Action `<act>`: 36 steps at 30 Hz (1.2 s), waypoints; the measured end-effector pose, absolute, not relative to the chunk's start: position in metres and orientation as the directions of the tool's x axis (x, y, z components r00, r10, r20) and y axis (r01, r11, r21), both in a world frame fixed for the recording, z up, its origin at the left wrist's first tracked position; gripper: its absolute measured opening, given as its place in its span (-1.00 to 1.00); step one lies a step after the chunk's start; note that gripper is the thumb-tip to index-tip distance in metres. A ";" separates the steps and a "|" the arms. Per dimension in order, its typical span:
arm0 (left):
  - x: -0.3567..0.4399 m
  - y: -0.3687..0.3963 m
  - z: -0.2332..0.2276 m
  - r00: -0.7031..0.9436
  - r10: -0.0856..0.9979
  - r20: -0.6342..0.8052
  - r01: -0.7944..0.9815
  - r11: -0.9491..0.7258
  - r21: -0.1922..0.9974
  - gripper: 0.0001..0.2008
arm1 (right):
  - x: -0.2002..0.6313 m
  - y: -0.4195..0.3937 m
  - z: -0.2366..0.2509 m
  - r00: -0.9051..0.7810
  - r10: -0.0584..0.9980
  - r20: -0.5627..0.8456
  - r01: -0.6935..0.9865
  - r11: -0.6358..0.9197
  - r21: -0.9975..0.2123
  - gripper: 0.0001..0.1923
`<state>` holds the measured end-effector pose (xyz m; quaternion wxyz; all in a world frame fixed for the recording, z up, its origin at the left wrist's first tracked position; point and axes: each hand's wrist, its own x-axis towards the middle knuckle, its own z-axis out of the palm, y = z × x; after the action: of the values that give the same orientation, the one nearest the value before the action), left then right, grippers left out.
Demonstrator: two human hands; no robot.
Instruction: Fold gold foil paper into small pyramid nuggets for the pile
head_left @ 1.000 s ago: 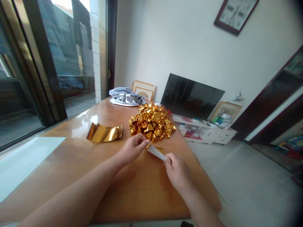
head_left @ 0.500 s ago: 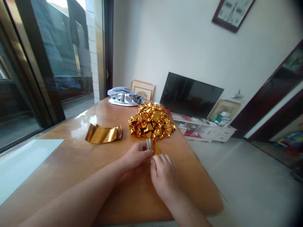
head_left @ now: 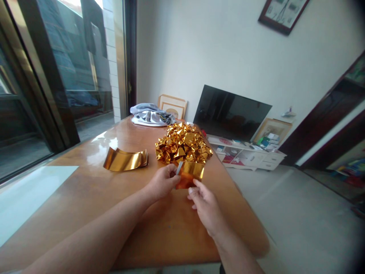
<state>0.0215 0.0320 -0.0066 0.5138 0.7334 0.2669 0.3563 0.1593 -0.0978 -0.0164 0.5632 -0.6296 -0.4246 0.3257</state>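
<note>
A small sheet of shiny gold foil paper (head_left: 190,172) with a pale folded edge on its left is pinched between the thumb and fingers of my left hand (head_left: 162,183). My right hand (head_left: 205,203) is at the sheet's lower right corner, its thumb and fingers apart. Its index fingertip looks to be at the foil; whether it presses on it I cannot tell. Just beyond both hands lies a heap of folded gold foil pieces (head_left: 184,144). To the left rests a stack of flat, slightly curled gold foil sheets (head_left: 125,159).
The wooden table (head_left: 159,236) runs away from me. Folded cloth (head_left: 151,115) and framed pictures (head_left: 172,106) are at its far end. A pale sheet (head_left: 31,198) covers the left edge. Beyond the right edge stand a television (head_left: 232,113) and a white cabinet (head_left: 251,158).
The gold foil sheet, mostly hidden by my hands before, now shows spread out. My right hand has moved slightly right and its fingers have opened. My left hand keeps its pinch.
</note>
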 end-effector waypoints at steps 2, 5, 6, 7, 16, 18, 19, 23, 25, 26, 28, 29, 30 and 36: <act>0.018 0.032 -0.004 0.580 0.744 0.331 0.117 -0.478 0.870 -0.90 | 0.160 -0.098 -0.013 0.434 0.899 -0.050 -0.013 -0.049 -0.999 -0.36; 0.011 0.027 0.009 0.568 0.653 0.501 0.277 -0.725 0.631 -0.95 | 0.164 -0.097 -0.006 0.381 0.904 -0.194 -0.295 -0.080 -0.952 -0.44; 0.008 0.025 0.015 0.589 0.601 0.540 0.313 -0.786 0.533 -0.94 | 0.166 -0.097 -0.003 0.351 0.908 -0.228 -0.382 -0.083 -0.920 -0.46; 0.007 0.021 0.020 0.619 0.549 0.561 0.335 -0.831 0.444 -0.92 | 0.168 -0.096 0.000 0.324 0.914 -0.245 -0.452 -0.077 -0.889 -0.45; 0.010 0.008 0.029 0.879 0.311 0.363 0.313 -0.948 0.053 -0.95 | 0.197 -0.083 -0.011 0.524 0.849 -0.064 -0.231 0.069 -0.970 -0.58; 0.011 0.007 0.027 0.900 0.296 0.321 0.309 -0.951 0.010 -0.96 | 0.203 -0.086 -0.015 0.662 0.742 0.107 0.081 0.071 -0.994 -0.44; 0.012 0.007 0.027 0.907 0.291 0.303 0.307 -0.952 -0.005 -0.96 | 0.204 -0.090 -0.015 0.669 0.708 0.226 0.269 0.053 -0.962 -0.41; 0.013 0.003 0.027 0.918 0.286 0.275 0.302 -0.953 -0.018 -0.94 | 0.191 -0.112 -0.002 0.260 0.846 0.465 0.775 0.105 -0.623 -0.66; 0.014 0.000 0.026 0.919 0.283 0.276 0.295 -0.956 -0.002 -0.93 | 0.181 -0.122 0.004 0.071 0.907 0.414 0.872 0.146 -0.468 -0.74; 0.014 -0.001 0.026 0.919 0.281 0.275 0.290 -0.957 0.008 -0.93 | 0.177 -0.125 0.006 0.036 0.919 0.394 0.900 0.141 -0.412 -0.80; 0.015 -0.003 0.024 0.921 0.281 0.269 0.281 -0.959 0.038 -0.94 | 0.173 -0.128 0.005 0.041 0.929 0.367 0.933 0.096 -0.347 -0.94; 0.015 -0.003 0.023 0.923 0.281 0.264 0.274 -0.960 0.062 -0.95 | 0.173 -0.128 0.003 0.048 0.933 0.356 0.940 0.078 -0.331 -0.95; 0.015 -0.003 0.022 0.925 0.280 0.256 0.265 -0.960 0.092 -0.95 | 0.175 -0.128 0.000 0.051 0.938 0.343 0.944 0.066 -0.322 -0.92; 0.013 0.001 0.015 0.938 0.297 0.180 0.235 -0.924 0.301 -0.90 | 0.184 -0.132 -0.007 0.001 0.948 0.318 0.945 0.103 -0.309 -0.88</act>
<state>0.0129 0.0005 0.0154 0.1389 0.9745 0.1364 0.1119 0.1840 -0.1319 -0.0068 0.2279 -0.6698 -0.7067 0.0028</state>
